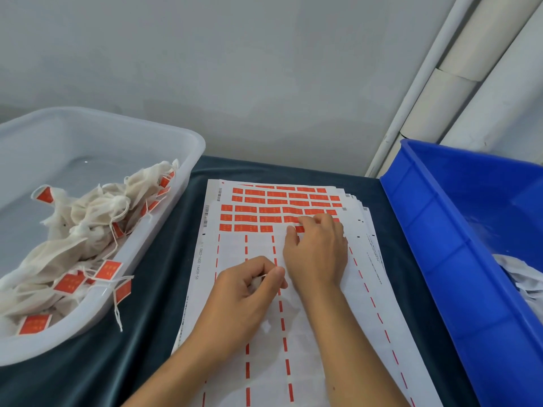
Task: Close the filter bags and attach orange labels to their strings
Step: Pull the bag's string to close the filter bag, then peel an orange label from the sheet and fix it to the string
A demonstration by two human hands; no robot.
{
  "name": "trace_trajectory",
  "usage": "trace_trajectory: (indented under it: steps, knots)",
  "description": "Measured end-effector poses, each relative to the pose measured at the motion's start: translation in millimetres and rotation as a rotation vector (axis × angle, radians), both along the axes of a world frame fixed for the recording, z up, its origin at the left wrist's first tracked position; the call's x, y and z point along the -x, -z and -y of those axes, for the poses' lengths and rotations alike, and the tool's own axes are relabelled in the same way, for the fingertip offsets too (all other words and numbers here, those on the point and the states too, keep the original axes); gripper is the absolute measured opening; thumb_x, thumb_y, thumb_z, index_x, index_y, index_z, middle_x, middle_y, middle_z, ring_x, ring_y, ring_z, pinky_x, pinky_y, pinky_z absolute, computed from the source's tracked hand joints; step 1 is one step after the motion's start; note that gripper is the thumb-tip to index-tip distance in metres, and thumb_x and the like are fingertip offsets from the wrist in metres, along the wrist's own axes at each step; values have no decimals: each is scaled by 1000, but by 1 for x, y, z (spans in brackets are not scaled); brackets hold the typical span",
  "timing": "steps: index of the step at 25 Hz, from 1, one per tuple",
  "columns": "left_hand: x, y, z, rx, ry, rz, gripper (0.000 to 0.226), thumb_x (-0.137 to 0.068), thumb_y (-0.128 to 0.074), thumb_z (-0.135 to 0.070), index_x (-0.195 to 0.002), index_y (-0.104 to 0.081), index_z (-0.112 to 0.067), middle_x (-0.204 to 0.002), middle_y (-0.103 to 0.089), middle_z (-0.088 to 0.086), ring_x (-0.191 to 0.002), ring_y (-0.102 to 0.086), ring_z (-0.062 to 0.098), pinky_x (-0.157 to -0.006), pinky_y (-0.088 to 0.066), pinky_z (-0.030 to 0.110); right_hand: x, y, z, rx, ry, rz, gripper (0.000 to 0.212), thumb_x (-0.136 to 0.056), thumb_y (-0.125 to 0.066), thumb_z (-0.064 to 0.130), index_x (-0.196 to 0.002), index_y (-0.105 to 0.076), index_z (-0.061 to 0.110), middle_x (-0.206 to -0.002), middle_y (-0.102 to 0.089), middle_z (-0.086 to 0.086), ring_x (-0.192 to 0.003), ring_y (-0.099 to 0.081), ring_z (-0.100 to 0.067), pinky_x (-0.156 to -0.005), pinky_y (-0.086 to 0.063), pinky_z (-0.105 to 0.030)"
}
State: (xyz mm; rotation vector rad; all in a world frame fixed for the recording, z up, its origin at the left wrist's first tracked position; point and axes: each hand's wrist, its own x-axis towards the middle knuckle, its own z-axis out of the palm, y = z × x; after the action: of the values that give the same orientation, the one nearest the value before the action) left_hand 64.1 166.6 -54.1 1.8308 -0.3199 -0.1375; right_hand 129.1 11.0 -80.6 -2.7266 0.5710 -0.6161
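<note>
A stack of white label sheets [235,254] lies in the middle of the dark cloth, with rows of orange labels [255,214] left on its far part. My right hand [317,251] rests on the sheet, and its thumb and fingertips pinch at an orange label [299,229] in the nearest row. My left hand [249,286] is curled round a white filter bag [257,282], which is mostly hidden in the fist; a bit of white fabric [266,326] shows below the hand.
A clear plastic tub [182,160] at the left holds several closed filter bags [88,215] with orange labels on their strings. A blue bin [440,245] at the right holds white bags [526,277]. White pipes [440,98] run up the wall behind.
</note>
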Motion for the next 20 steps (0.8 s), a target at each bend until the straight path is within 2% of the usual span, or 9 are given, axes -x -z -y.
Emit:
trace_trajectory:
  steps: [4, 8, 10, 13, 16, 20]
  knots:
    - [0, 1, 0, -2, -2, 6, 26, -103, -55, -42, -83, -71, -38, -74, -67, -12, -71, -63, 5, -69, -48, 11, -8, -3, 5, 148, -117, -113, 48, -104, -42, 52, -147, -55, 36, -148, -52, 3, -129, -48, -22, -109, -44, -39]
    - [0, 0, 1, -58, 1, -29, 29, -101, -54, -48, -79, -70, -38, -82, -70, -21, -83, -66, 0, -71, -48, 7, -10, -9, 14, 235, -185, -246, 52, -105, -37, 52, -155, -40, 39, -158, -39, 1, -141, -37, -25, -118, -37, -46]
    - [0, -2, 0, -60, 1, -23, 29, -101, -54, -48, -79, -71, -38, -83, -71, -21, -84, -67, 2, -72, -49, 8, -9, -11, 9, 200, -192, -196, 49, -104, -43, 49, -152, -45, 37, -156, -42, 2, -139, -39, -24, -117, -37, -44]
    - [0, -3, 0, 50, -11, -6, 30, -104, -58, -34, -77, -72, -38, -70, -69, -16, -68, -64, 4, -68, -48, 12, -8, -11, -11, 100, -199, -46, 45, -99, -52, 54, -138, -59, 33, -143, -55, 4, -125, -47, -18, -106, -41, -35]
    - [0, 0, -1, 169, -30, -9, 33, -104, -61, -21, -74, -72, -26, -65, -66, -9, -63, -60, 4, -66, -47, 15, -10, -9, -31, 50, -119, -132, 66, -90, -45, 78, -133, -61, 31, -139, -56, 7, -124, -48, -17, -105, -41, -36]
    - [2, 1, 2, 212, -33, -32, 30, -102, -61, -24, -74, -73, -24, -64, -65, -12, -63, -58, 0, -63, -44, 13, -10, -2, -42, 51, -62, -150, 72, -87, -43, 84, -132, -62, 31, -142, -54, 7, -126, -47, -18, -107, -38, -37]
